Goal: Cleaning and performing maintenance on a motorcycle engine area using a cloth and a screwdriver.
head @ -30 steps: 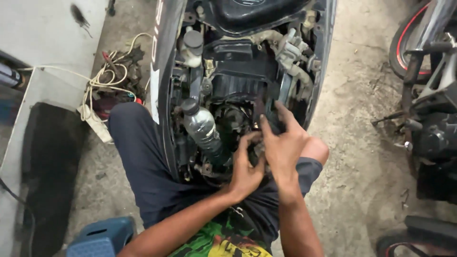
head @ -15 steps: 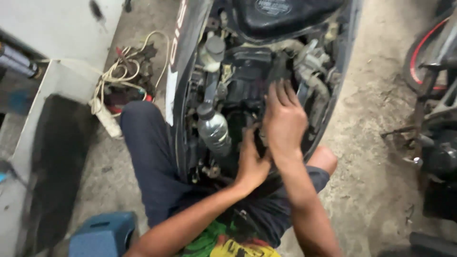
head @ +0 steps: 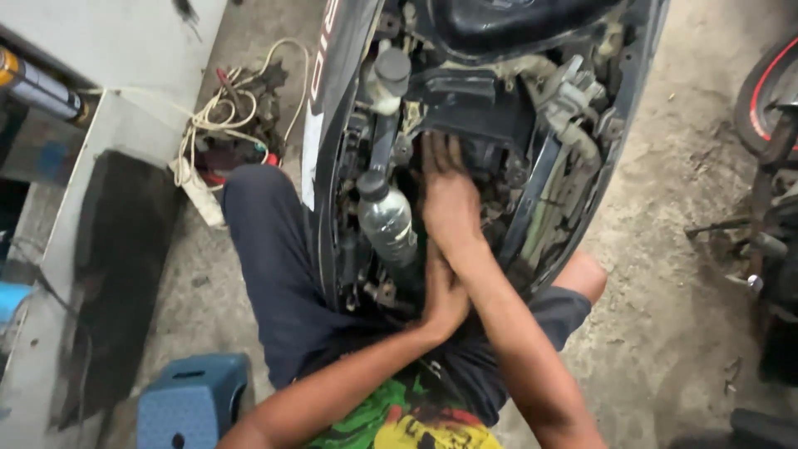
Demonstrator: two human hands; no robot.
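i see the scooter (head: 499, 125) filling the upper middle of the head view, its body panels off so the inner works show: a black frame and housing at the centre, grey hoses and cable runs down its right side, and a dark side panel (head: 328, 125) with pale lettering standing along its left edge. everything inside looks greasy and dusty. it stands on a rough concrete floor (head: 665, 274), between my knees. my dark trouser leg (head: 266, 266) runs alongside the panel.

left of that leg lies a tangle of cream and red wires (head: 224, 125), and a blue plastic stool (head: 195, 399) sits at the lower left. part of another bike's wheel (head: 765, 91), black with a red rim stripe, shows at the right edge.

inside the scooter, a silver-grey shock absorber canister (head: 386, 224) with a black cap sits just left of my hands.

my right hand (head: 449, 199) lies flat, fingers spread and pushed into the black housing, palm down against the parts. my left hand (head: 445, 295) is below it, pressed in close against the right wrist; i cannot tell whether its fingers grip anything, as they are hidden.
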